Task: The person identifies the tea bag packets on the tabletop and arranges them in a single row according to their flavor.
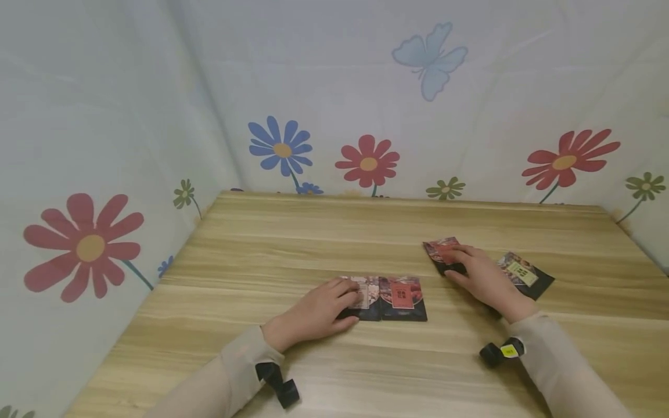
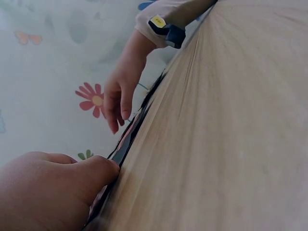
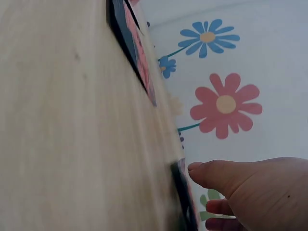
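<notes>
My left hand (image 1: pixel 324 307) rests on a flat, dark food packet (image 1: pixel 373 293) with a pale label, its fingers covering the left part. Close against that packet's right side lies another packet (image 1: pixel 413 299) with a red label and a black bottom. Farther right and back, my right hand (image 1: pixel 483 278) reaches over a tilted red-and-black packet (image 1: pixel 435 251), hiding much of it. In the right wrist view, the thumb (image 3: pixel 216 174) is beside this packet's edge and the fingers look loose. Partly behind the right hand lies a packet (image 1: pixel 522 274) with a yellow-green label.
The packets lie on a wood-grain table (image 1: pixel 313 238). Behind it and to the left hangs a white cloth (image 1: pixel 324 69) printed with flowers and a butterfly. Black wrist devices (image 1: pixel 284 390) sit at both cuffs.
</notes>
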